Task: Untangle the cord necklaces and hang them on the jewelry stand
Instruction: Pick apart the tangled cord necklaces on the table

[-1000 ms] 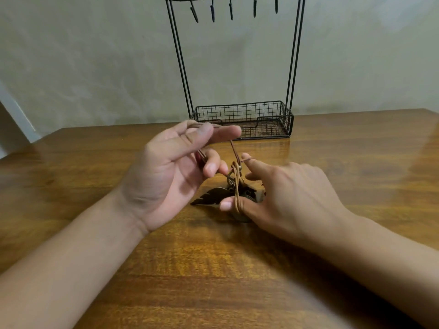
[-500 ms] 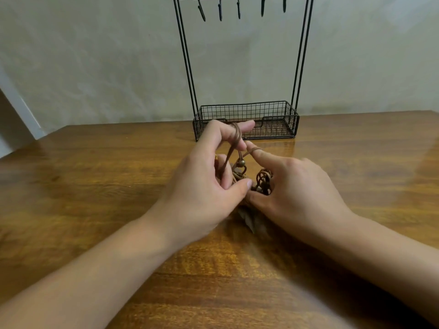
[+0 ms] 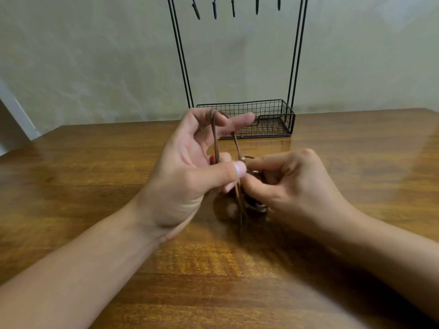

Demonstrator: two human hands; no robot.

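A tangle of brown cord necklaces [image 3: 238,150] hangs between my hands just above the wooden table [image 3: 95,162]. My left hand [image 3: 190,172] holds a loop of cord that runs over its raised index finger, with the thumb pressed toward the strands. My right hand [image 3: 292,184] pinches the knotted part with beads and dark pendants; the bundle under its fingers is mostly hidden. Loose cord ends trail down to the tabletop. The black wire jewelry stand [image 3: 293,55] rises behind my hands, its hooks [image 3: 215,8] bare.
The stand's wire mesh basket base [image 3: 273,115] sits at the table's back edge against a pale wall. Wooden tabletop stretches left and right of my hands.
My left hand has turned palm-up and lifted the cord loop on its index finger. My right hand has curled tighter around the knot, and the bundle has risen a little off the table.
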